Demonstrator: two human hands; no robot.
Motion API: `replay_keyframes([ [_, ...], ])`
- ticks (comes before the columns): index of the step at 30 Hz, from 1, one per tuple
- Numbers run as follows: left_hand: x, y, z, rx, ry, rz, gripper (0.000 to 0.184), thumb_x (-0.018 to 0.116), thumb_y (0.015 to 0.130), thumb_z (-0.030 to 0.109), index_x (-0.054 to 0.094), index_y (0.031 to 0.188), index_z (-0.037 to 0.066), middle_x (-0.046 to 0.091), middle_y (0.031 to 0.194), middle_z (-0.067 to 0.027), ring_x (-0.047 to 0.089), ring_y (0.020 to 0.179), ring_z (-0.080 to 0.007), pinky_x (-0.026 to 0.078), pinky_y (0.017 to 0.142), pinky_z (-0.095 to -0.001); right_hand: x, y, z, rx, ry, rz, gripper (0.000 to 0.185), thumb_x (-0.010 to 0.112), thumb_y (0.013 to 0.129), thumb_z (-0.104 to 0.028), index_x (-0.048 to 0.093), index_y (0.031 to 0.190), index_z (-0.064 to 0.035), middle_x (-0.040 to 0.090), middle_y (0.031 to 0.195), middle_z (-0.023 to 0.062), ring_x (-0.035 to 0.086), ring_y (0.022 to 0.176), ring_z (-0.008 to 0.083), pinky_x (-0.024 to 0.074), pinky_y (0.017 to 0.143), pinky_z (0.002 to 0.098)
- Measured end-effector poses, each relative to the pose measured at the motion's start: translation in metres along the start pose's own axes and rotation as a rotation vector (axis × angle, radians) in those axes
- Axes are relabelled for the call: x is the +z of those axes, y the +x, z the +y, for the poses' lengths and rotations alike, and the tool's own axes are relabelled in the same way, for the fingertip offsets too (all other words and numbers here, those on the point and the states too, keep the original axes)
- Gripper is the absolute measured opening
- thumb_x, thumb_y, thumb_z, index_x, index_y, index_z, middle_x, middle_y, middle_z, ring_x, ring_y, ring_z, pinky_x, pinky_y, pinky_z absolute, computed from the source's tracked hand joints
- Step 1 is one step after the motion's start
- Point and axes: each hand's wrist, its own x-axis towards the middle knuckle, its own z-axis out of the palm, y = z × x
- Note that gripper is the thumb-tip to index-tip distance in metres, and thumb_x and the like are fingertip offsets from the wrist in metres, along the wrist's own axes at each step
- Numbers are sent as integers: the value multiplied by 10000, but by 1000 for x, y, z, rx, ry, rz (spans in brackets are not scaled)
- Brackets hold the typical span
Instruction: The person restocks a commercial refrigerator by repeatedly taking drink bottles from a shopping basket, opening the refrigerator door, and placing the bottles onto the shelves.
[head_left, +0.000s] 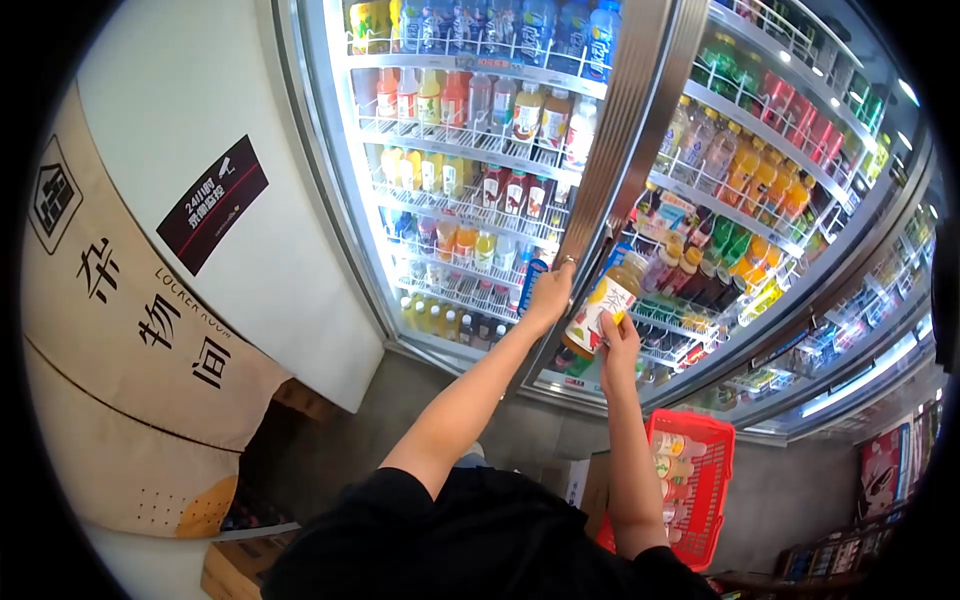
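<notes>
My left hand [548, 296] is closed around the handle or edge of the glass cooler door [592, 215], at the upright metal frame between two cooler sections. Close beside it, my right hand [620, 346] grips a drink bottle [603, 305] with a white printed label and brownish liquid. The bottle is tilted, its cap end pointing up and to the right, in front of the right-hand cooler section. Exactly how my left fingers wrap the door is partly hidden.
Lit shelves [480, 150] of bottled drinks fill the left cooler; more bottles [765, 175] stand behind the right glass. A red basket [722, 480] holding several bottles is on the floor to my right. Cardboard boxes [240, 565] and a printed cloth curtain [130, 330] are at left.
</notes>
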Motion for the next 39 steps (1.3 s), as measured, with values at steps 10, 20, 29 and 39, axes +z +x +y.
replay_keyframes([
  [10,-60,-103,-7,-55,-83,160,446,500,996,381,571,704,51,529,642,-5,487,619,-118,373,578,-312,26,-46,-17,0,20,-140,435,735,908,-136,563,1281,4,671,1163,83,636,1025,135,507,902,294],
  [20,-106,-244,7,574,405,1175,193,604,955,163,591,1010,-21,569,1092,-161,527,1038,-324,394,974,-421,41,-98,5,28,-28,-244,454,742,905,-177,574,1292,-9,673,1116,73,620,963,104,499,793,263],
  [29,-83,-170,44,670,381,395,157,582,937,58,642,1076,15,648,1004,-140,624,902,-307,496,790,-373,62,-84,-13,22,-26,-239,521,750,896,-158,532,1339,8,658,1197,98,624,1068,149,509,940,313],
  [39,-130,-54,25,-41,-71,-323,611,381,1063,495,630,1214,-42,675,1065,-70,603,897,-161,472,832,-304,106,-36,-14,-6,-53,-223,524,746,896,-144,526,1343,18,657,1211,96,621,1080,142,505,933,291],
])
